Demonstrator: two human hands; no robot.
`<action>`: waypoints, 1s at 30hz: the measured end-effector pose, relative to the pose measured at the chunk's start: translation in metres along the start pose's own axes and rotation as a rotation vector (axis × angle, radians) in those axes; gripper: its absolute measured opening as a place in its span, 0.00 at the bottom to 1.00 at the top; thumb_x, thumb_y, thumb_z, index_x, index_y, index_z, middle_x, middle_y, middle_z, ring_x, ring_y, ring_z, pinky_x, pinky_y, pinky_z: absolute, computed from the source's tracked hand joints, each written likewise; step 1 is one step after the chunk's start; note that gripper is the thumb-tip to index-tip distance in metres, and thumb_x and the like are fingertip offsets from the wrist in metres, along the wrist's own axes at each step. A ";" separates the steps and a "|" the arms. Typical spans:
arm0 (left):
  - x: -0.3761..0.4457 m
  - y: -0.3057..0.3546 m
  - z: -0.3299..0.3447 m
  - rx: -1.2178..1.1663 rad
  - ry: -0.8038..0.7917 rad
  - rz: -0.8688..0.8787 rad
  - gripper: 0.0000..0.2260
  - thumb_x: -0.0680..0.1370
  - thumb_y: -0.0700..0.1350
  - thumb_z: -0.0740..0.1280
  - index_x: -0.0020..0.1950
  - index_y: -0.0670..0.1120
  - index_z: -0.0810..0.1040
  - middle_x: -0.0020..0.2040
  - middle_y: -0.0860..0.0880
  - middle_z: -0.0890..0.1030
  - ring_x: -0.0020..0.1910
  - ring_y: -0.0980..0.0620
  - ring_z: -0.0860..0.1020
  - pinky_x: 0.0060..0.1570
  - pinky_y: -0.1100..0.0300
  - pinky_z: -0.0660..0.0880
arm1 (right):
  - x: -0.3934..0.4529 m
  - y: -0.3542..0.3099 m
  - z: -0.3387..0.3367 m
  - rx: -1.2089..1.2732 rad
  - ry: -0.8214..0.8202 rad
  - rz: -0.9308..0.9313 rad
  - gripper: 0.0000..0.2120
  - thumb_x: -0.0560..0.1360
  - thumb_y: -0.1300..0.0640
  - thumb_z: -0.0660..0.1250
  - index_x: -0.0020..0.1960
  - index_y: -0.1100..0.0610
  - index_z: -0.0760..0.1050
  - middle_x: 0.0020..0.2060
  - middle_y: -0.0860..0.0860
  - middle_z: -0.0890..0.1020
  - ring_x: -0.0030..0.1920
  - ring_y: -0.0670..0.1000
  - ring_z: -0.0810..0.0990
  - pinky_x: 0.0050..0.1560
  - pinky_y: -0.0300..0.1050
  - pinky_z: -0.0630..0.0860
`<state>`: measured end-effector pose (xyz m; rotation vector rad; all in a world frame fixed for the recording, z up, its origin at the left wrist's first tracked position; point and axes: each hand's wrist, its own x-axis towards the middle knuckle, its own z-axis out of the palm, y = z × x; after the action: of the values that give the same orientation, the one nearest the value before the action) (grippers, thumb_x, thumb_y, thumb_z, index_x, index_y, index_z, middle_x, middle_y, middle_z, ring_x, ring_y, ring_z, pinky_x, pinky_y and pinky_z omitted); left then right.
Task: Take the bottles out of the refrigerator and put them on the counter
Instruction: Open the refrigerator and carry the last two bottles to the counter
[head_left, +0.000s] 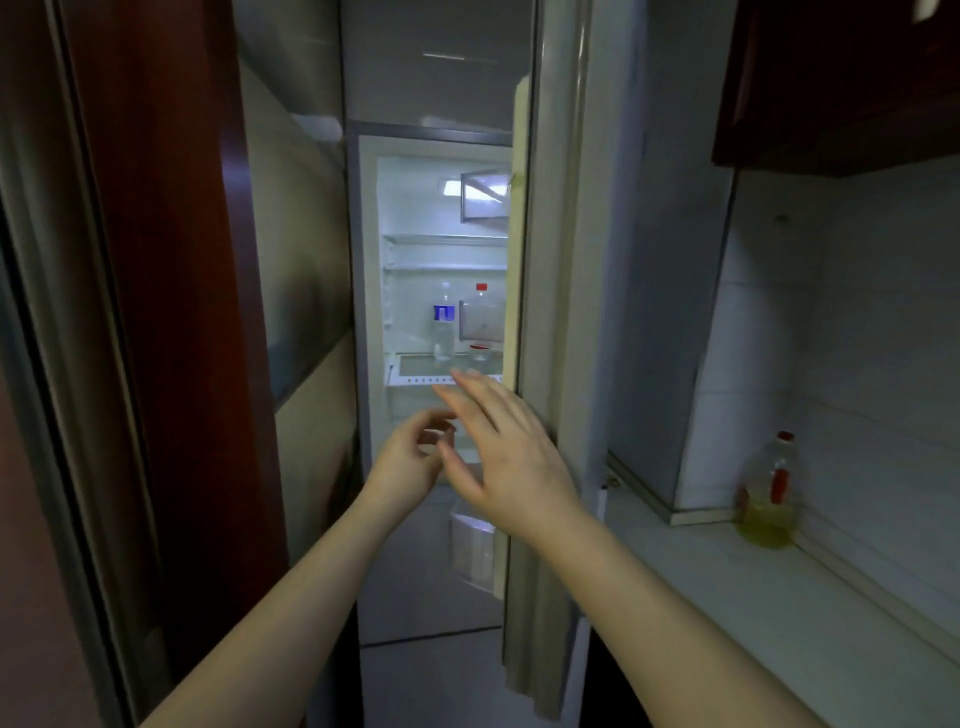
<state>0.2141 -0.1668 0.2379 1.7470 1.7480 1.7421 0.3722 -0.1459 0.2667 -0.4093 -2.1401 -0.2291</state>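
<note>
2 clear plastic bottles are seen standing upright on a glass shelf (415, 366) inside the open white refrigerator (370, 260): a slim clear bottle with a blue label band (444, 325) on the left, and just beside it a wider clear bottle with a red cap (482, 317) on the right. Both are judged light to moderately heavy depending on fill, which cannot be told; thin plastic walls would likely give under a hard squeeze, and chilled surfaces may be slippery. Each is best taken around the mid-body, the slim one at its label band. No writing on either label can be read; the print is too small and blurred. The left hand (410, 452) is held below the shelf with fingers loosely curled, holding nothing. The right hand (511, 457) is raised before the shelf edge with fingers straight and spread, touching neither bottle. To the right, a pale counter (779, 597) is seen, bearing a clear bottle of yellow liquid with a red cap (769, 499); its red label cannot be read either.
</note>
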 end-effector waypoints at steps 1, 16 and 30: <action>0.001 0.001 0.006 -0.007 -0.004 0.003 0.16 0.78 0.37 0.66 0.50 0.61 0.76 0.46 0.57 0.81 0.44 0.66 0.79 0.40 0.75 0.71 | -0.006 0.004 -0.006 -0.080 0.006 -0.010 0.25 0.78 0.51 0.61 0.74 0.55 0.67 0.73 0.53 0.69 0.75 0.52 0.64 0.75 0.48 0.59; 0.003 0.016 0.077 -0.087 -0.067 -0.023 0.11 0.78 0.37 0.66 0.57 0.47 0.80 0.48 0.51 0.81 0.44 0.58 0.78 0.42 0.76 0.70 | -0.045 0.043 -0.051 -0.446 0.107 0.268 0.27 0.71 0.55 0.71 0.68 0.60 0.74 0.68 0.60 0.74 0.70 0.60 0.71 0.73 0.57 0.64; 0.002 0.007 0.035 0.311 -0.120 0.174 0.22 0.80 0.47 0.65 0.74 0.47 0.67 0.72 0.48 0.70 0.69 0.51 0.69 0.66 0.61 0.62 | -0.034 0.048 -0.017 -0.319 -0.055 0.344 0.30 0.75 0.54 0.68 0.75 0.60 0.66 0.74 0.59 0.67 0.75 0.58 0.63 0.76 0.54 0.57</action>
<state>0.2428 -0.1468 0.2326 2.1372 1.9509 1.4454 0.4213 -0.1135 0.2489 -0.9671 -2.0483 -0.3648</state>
